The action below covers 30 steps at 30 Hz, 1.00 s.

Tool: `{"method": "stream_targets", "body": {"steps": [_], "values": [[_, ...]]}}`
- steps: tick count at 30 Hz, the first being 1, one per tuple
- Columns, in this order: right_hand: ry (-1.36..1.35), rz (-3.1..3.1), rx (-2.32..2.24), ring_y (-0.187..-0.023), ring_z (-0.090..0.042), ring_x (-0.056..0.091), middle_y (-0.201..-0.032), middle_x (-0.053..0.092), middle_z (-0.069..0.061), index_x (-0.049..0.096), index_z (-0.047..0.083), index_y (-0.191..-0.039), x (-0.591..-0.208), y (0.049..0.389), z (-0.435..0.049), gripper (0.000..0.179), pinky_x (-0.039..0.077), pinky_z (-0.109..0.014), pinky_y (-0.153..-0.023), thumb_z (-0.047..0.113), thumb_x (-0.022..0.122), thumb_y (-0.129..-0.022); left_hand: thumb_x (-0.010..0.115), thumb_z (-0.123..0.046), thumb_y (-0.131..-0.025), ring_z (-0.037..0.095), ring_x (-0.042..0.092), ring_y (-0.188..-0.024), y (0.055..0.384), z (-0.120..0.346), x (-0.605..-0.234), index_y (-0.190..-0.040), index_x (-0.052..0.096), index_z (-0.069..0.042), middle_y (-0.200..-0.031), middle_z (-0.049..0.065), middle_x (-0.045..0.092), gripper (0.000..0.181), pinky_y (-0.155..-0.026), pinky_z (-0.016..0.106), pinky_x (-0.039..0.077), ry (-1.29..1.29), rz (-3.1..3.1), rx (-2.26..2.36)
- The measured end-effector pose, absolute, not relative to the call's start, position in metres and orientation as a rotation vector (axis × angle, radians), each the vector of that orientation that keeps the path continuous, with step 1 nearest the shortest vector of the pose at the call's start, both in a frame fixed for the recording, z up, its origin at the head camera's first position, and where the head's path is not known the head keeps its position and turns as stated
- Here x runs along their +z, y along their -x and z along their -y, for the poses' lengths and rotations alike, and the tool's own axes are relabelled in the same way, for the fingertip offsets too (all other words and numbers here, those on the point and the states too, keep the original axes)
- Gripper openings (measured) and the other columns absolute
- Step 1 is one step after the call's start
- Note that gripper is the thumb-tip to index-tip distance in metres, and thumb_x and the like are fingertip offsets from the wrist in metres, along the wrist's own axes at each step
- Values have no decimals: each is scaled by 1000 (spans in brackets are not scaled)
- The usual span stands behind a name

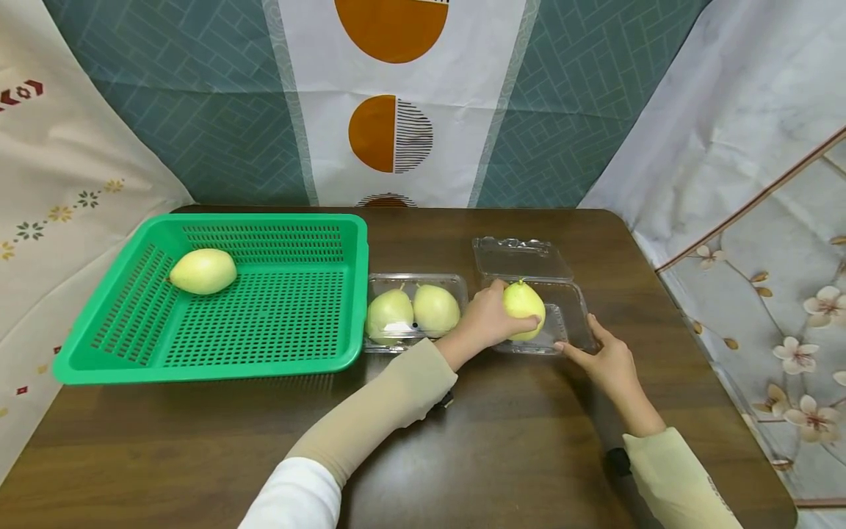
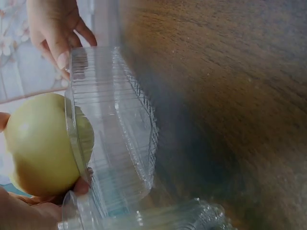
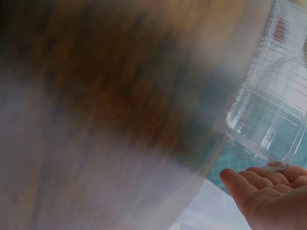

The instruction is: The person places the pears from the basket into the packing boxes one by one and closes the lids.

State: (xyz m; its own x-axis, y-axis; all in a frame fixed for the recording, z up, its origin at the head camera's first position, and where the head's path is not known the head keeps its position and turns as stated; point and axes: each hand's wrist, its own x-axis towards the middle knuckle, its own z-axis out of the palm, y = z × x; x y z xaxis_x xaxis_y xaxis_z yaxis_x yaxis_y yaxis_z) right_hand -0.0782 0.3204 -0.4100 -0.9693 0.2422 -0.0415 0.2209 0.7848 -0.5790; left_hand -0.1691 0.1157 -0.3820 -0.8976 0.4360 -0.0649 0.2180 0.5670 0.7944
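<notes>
A yellow-green pear [image 1: 524, 308] is in my left hand [image 1: 490, 317], with fingers and thumb around its sides. It is held over the base of an open clear plastic clamshell box [image 1: 573, 300], and in the left wrist view the pear [image 2: 43, 143] overlaps the box's rim. My right hand [image 1: 611, 367] holds the box's near right corner, thumb on the front edge and fingers along the right side. From the right wrist, the fingers of that hand [image 3: 268, 189] touch the box wall [image 3: 268, 115]. The raised lid [image 1: 522, 258] leans away at the back.
Left of the open box stands another clear box [image 1: 415, 339] with two pears [image 1: 390, 312] inside. A green plastic basket [image 1: 350, 294] farther left contains one pale pear [image 1: 203, 271]. All rest on a dark wooden table [image 1: 198, 455], with hanging cloths behind and at the sides.
</notes>
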Motion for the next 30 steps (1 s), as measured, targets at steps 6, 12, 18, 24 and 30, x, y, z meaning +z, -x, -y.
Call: {"method": "stream_targets", "body": {"steps": [6, 12, 18, 24, 30], "values": [[389, 2895, 926, -119, -51, 47, -139, 38, -31, 31, -8, -143, -414, 78, -322, 94, 46, -57, -89, 50, 71, -80, 72, -45, -76, 14, 58, -74, 167, -124, -384, -126, 50, -4, -99, 7, 64, 68, -59, 21, 45, -611, -2571, 1172], [369, 2909, 935, -120, -51, 46, -141, 36, -31, 29, -9, -143, -411, 77, -321, 89, 43, -59, -92, 42, 71, -83, 71, -47, -77, 14, 57, -70, 167, -130, -385, -124, 50, -3, -95, 6, 63, 67, -57, 21, 44, -625, -2573, 1127], [360, 2923, 921, -119, -51, 47, -141, 36, -31, 28, -9, -144, -411, 79, -321, 87, 45, -58, -90, 39, 71, -84, 71, -46, -78, 13, 57, -70, 170, -133, -387, -123, 50, -2, -94, 7, 63, 67, -57, 21, 44, -631, -2563, 1139], [375, 2940, 919, -120, -51, 46, -143, 32, -31, 26, -8, -145, -412, 77, -322, 89, 45, -59, -90, 42, 69, -85, 73, -46, -76, 12, 56, -68, 169, -141, -394, -120, 51, -1, -90, 6, 63, 66, -56, 20, 44, -640, -2544, 1177], [348, 2973, 892, -124, -52, 40, -145, 28, -32, 23, -10, -145, -411, 76, -321, 92, 43, -60, -93, 45, 67, -85, 73, -46, -76, 13, 57, -69, 169, -148, -400, -120, 52, -2, -92, 7, 64, 66, -56, 20, 44, -628, -2563, 1171]]}}
